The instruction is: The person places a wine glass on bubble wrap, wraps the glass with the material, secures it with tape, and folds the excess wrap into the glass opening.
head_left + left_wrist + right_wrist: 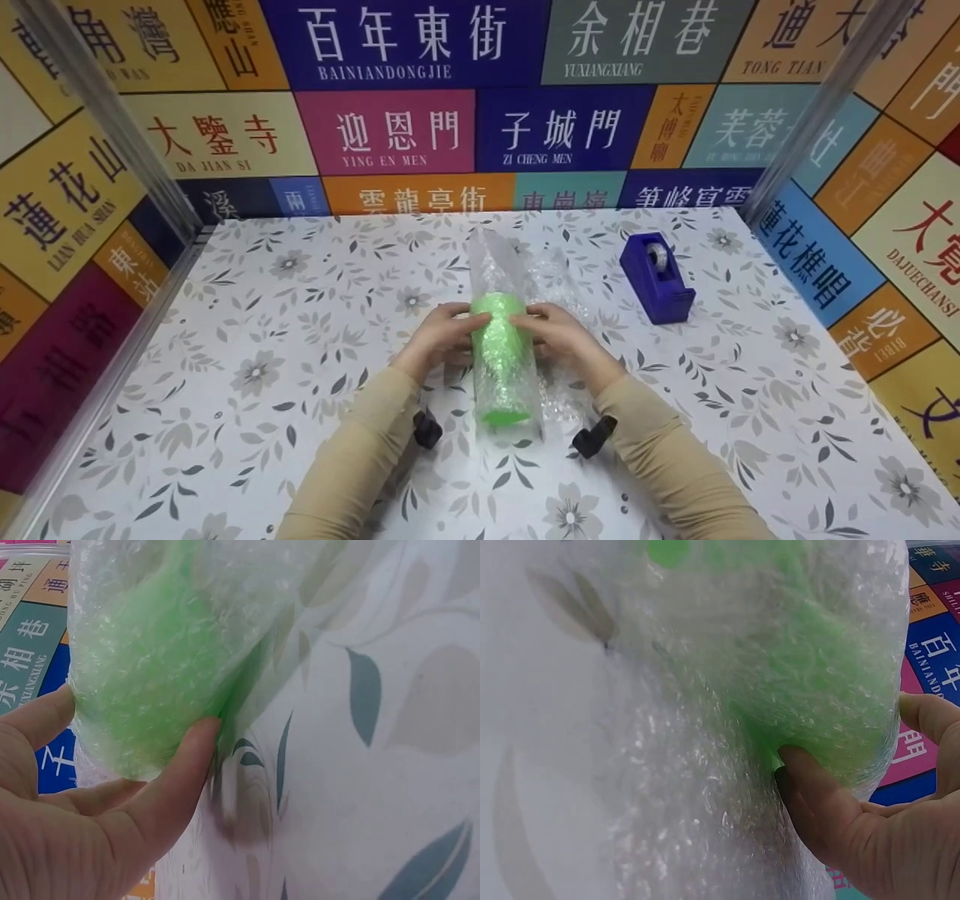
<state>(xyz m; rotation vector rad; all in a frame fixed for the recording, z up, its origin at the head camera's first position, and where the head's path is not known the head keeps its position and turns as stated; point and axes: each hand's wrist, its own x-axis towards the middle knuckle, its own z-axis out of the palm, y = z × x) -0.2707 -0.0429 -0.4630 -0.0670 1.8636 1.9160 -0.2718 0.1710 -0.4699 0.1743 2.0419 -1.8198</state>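
Note:
A bright green, roughly cylindrical object [501,330] lies on the table inside a layer of clear bubble wrap [491,262]. Its exact kind is blurred by the wrap. My left hand [448,334] holds its left side near the far end, with the thumb on top. From the right, my right hand [561,334] grips the same end, thumb also on top. In the left wrist view, thumb and fingers bend round the wrapped green end [150,682]. The right wrist view shows my other hand [900,817] doing likewise. The undersides of both hands are hidden.
A loose part of the bubble wrap [559,277] spreads over the table to the right of the bundle. Farther right stands a purple tape dispenser [654,281] with a tape roll. Colourful sign-patterned walls [397,131] border the flower-print tabletop [337,285] at the back and sides.

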